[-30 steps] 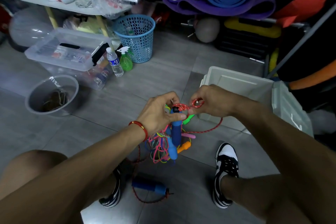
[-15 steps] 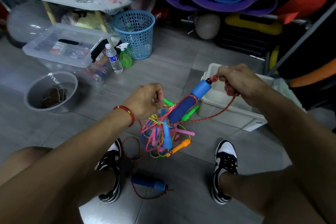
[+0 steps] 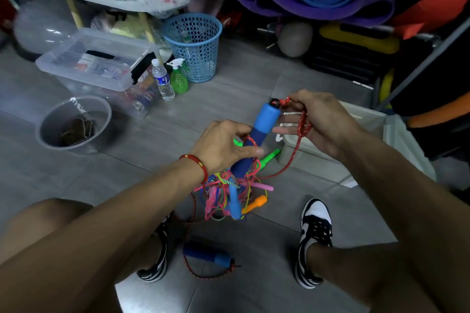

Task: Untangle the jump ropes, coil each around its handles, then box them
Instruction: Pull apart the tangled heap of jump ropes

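Item: red rope [image 3: 302, 126], pinched in my right grip [image 3: 318, 122] to draw it clear. Blue handle [image 3: 256, 134] steadied by left grip [image 3: 223, 145], fingers loosely around it. Tangle [image 3: 229, 193] hangs beneath; white box [image 3: 356, 119] waits behind the right.

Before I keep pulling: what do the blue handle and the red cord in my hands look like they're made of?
Blue handle: matte; the darker lower part looks like foam, the lighter cap like smooth plastic, though I can't be sure. Red cord: looks like woven or braided fibre, since pale flecks run along it and it bends limply from the right hand. The left hand holds the handle.
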`<act>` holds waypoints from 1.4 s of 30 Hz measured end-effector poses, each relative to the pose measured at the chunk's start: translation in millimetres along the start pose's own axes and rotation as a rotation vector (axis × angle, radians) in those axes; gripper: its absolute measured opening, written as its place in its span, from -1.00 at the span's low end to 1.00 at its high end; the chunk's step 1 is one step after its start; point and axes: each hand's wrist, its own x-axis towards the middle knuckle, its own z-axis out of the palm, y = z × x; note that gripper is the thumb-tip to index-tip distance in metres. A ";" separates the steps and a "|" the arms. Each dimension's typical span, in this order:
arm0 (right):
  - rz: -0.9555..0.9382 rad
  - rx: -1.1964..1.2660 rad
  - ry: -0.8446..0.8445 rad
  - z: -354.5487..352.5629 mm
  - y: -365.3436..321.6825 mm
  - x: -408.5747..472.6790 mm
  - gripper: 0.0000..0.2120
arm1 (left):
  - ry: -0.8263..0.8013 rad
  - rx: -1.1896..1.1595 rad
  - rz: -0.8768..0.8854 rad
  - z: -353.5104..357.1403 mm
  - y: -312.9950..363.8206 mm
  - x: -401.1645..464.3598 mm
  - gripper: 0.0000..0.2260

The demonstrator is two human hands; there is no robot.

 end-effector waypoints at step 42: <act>-0.450 -1.034 -0.368 -40.9 43.2 53.6 -0.91 | -0.284 -0.226 -0.158 -27.9 -15.3 -9.8 -0.88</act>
